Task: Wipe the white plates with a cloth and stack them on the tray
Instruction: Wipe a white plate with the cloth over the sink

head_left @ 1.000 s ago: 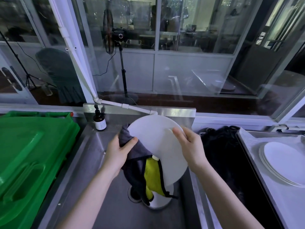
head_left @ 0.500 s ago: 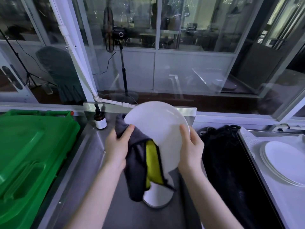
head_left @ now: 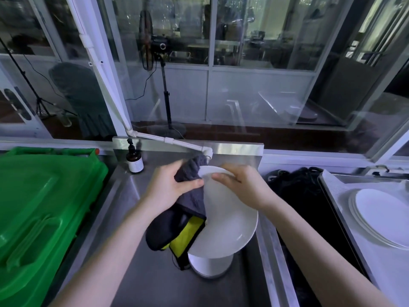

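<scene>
Grip check from my feed: left hand, curled, bunches grey-and-yellow cloth against round white plate; right hand pinches plate's top rim. Plate tilted over steel sink. At far right, stack of white plates lies on metal tray.

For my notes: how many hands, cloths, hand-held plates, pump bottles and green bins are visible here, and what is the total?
hands: 2, the left hand and the right hand
cloth: 1
held white plate: 1
brown pump bottle: 1
green bin: 1
Total: 6
</scene>
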A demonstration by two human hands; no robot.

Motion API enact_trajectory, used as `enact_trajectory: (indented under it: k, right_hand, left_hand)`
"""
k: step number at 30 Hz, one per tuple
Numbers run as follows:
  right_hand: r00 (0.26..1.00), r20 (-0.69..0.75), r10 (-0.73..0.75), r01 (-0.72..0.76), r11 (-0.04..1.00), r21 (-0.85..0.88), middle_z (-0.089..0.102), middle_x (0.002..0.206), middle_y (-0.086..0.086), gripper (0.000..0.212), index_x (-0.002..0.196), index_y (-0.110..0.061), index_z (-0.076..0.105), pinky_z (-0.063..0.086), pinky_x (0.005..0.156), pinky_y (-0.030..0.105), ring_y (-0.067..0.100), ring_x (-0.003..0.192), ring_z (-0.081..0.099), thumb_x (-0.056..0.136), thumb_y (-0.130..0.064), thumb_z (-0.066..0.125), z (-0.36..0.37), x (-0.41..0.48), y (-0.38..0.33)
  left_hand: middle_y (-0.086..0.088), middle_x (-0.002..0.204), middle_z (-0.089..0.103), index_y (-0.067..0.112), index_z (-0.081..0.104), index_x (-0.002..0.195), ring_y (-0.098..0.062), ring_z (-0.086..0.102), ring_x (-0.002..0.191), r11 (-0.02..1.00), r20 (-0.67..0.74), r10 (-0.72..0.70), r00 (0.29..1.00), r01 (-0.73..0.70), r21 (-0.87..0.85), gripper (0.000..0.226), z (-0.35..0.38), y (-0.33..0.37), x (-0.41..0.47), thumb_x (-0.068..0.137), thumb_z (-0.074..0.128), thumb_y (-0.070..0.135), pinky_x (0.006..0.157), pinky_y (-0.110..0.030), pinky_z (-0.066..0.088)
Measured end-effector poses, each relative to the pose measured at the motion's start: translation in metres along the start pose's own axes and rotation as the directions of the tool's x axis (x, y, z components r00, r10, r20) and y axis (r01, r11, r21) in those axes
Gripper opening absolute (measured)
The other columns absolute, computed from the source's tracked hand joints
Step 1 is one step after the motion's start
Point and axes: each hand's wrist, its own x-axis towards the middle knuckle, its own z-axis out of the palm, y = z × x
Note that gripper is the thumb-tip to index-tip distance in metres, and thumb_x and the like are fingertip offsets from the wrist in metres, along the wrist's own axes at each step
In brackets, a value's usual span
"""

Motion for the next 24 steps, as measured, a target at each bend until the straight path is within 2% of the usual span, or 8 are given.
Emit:
enact_trajectory:
  k: [3,6,10,13,17,20,22,24]
  right_hand:
    - [0.982,-0.133,0.133,-0.093,0.958,0.271,0.064,0.075,0.017,0.025,0.089,-0.006,0.071,0.039,0.062,0.029,0.013,0.068,0.052,0.099,-0.028,0.063,-0.001,-0.008,0.012]
    - [0.857,-0.321,0.404,-0.139,0.779,0.611,0.063,0.073,0.007,0.023,0.089,-0.011,0.073,0.042,0.065,0.032,0.015,0.070,0.055,0.098,-0.030,0.064,0.005,-0.016,0.020]
    - [0.888,-0.294,0.354,-0.168,0.844,0.509,0.070,0.073,-0.007,0.021,0.084,-0.033,0.075,0.046,0.063,0.032,0.010,0.069,0.062,0.099,-0.035,0.061,0.003,-0.018,0.024]
    - [0.956,-0.216,0.198,-0.118,0.935,0.334,0.062,0.058,-0.022,0.027,0.073,-0.035,0.063,0.039,0.057,0.014,-0.005,0.055,0.055,0.099,-0.032,0.061,-0.009,-0.011,0.018]
    - [0.998,-0.054,0.032,-0.031,0.999,0.027,0.042,0.053,-0.012,0.042,0.060,-0.026,0.046,0.029,0.053,0.019,0.003,0.053,0.038,0.099,-0.027,0.062,-0.005,-0.002,0.009]
    - [0.987,-0.141,0.080,-0.053,0.981,0.186,0.050,0.064,-0.001,0.034,0.077,-0.005,0.064,0.033,0.058,0.029,0.007,0.061,0.043,0.098,-0.032,0.062,-0.010,-0.006,0.017]
    - [0.932,-0.283,0.227,-0.082,0.891,0.447,0.057,0.067,-0.002,0.028,0.083,-0.009,0.071,0.038,0.059,0.029,0.009,0.064,0.049,0.098,-0.031,0.063,-0.005,-0.012,0.018]
    - [0.875,-0.335,0.350,-0.100,0.807,0.582,0.059,0.066,-0.008,0.023,0.080,-0.018,0.073,0.040,0.057,0.026,0.007,0.063,0.051,0.099,-0.027,0.062,0.007,-0.017,0.017]
  left_hand:
    - [0.014,0.084,0.074,0.032,0.067,0.090,0.008,0.065,0.081,0.986,-0.125,-0.129,0.984,0.114,-0.120,0.023,0.004,-0.014,-0.010,0.078,0.082,0.020,0.072,-0.015,0.049]
    - [0.009,0.094,0.076,0.027,0.069,0.098,-0.009,0.071,0.093,0.828,-0.183,-0.423,0.888,0.296,-0.475,0.018,0.016,-0.028,-0.027,0.082,0.076,0.027,0.082,-0.032,0.054]
    - [0.009,0.094,0.075,0.027,0.067,0.096,-0.011,0.070,0.095,0.885,-0.194,-0.407,0.892,0.334,-0.324,0.019,0.014,-0.032,-0.023,0.080,0.078,0.029,0.081,-0.032,0.055]
    - [0.006,0.094,0.074,0.020,0.067,0.096,-0.006,0.068,0.092,0.956,-0.156,-0.255,0.954,0.225,-0.187,0.019,0.005,-0.026,-0.009,0.081,0.079,0.020,0.081,-0.024,0.052]
    - [0.019,0.080,0.070,0.034,0.062,0.083,0.012,0.059,0.075,0.997,0.093,-0.058,0.994,0.052,0.064,0.030,-0.001,-0.016,0.002,0.072,0.086,0.019,0.073,-0.010,0.044]
    - [0.020,0.088,0.073,0.033,0.066,0.094,0.006,0.065,0.088,0.980,-0.032,-0.135,0.990,0.129,-0.154,0.028,0.005,-0.027,-0.011,0.072,0.082,0.028,0.079,-0.014,0.049]
    - [0.013,0.097,0.076,0.027,0.068,0.105,-0.005,0.069,0.096,0.881,-0.162,-0.325,0.932,0.236,-0.411,0.035,0.015,-0.035,-0.024,0.072,0.075,0.038,0.082,-0.023,0.053]
    - [0.011,0.096,0.076,0.024,0.068,0.110,-0.008,0.071,0.095,0.829,-0.204,-0.433,0.878,0.300,-0.472,0.037,0.021,-0.040,-0.029,0.076,0.075,0.038,0.078,-0.027,0.053]
